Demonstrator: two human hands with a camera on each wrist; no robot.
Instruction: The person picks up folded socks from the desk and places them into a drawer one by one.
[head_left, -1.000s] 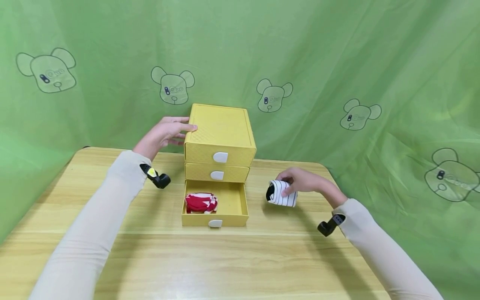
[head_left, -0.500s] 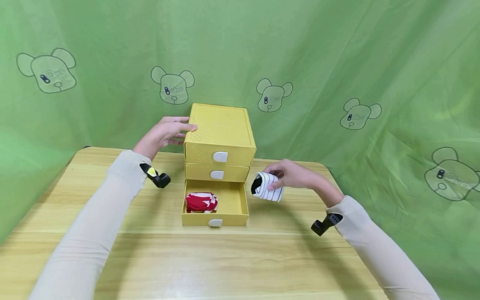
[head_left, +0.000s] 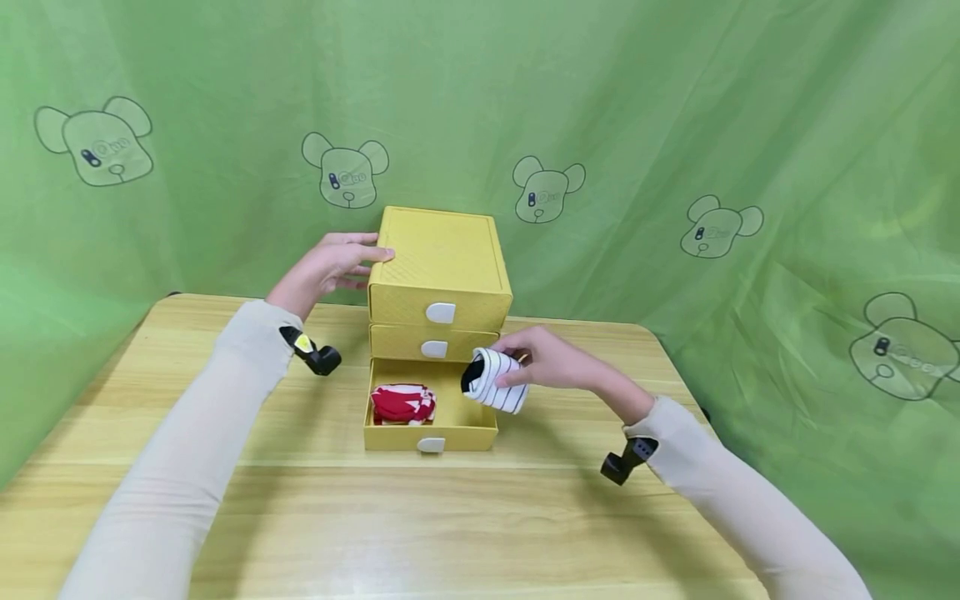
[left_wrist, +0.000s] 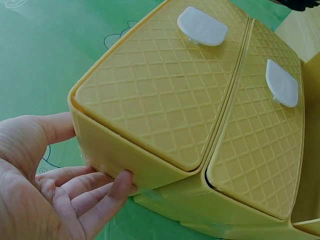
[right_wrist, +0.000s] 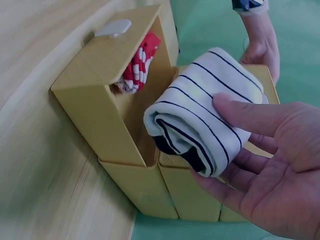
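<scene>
My right hand (head_left: 553, 360) pinches a rolled white sock (head_left: 495, 385) with thin black stripes, its thumb on one face and the fingers behind. The sock (right_wrist: 205, 95) hangs over the right side of the pulled-out bottom drawer (head_left: 401, 439); black fabric shows in its rolled end. Inside that drawer, at the left, lies a red-and-white folded cloth bundle (head_left: 403, 404), perhaps another sock. My left hand (head_left: 330, 265) rests against the left side of the yellow drawer unit (head_left: 446, 246), thumb on the top edge and fingers extended along the side wall.
Two upper drawers with white tabs, the top one (head_left: 408, 307) and the middle one (head_left: 397, 343), are closed. The unit stands near the back of a wooden table (head_left: 450, 533). Behind it hangs a green curtain (head_left: 450, 92) with bear-head drawings.
My right hand has carried the striped sock leftward from the table's right side to over the open drawer's right edge. The left hand and the drawer unit have stayed in place.
</scene>
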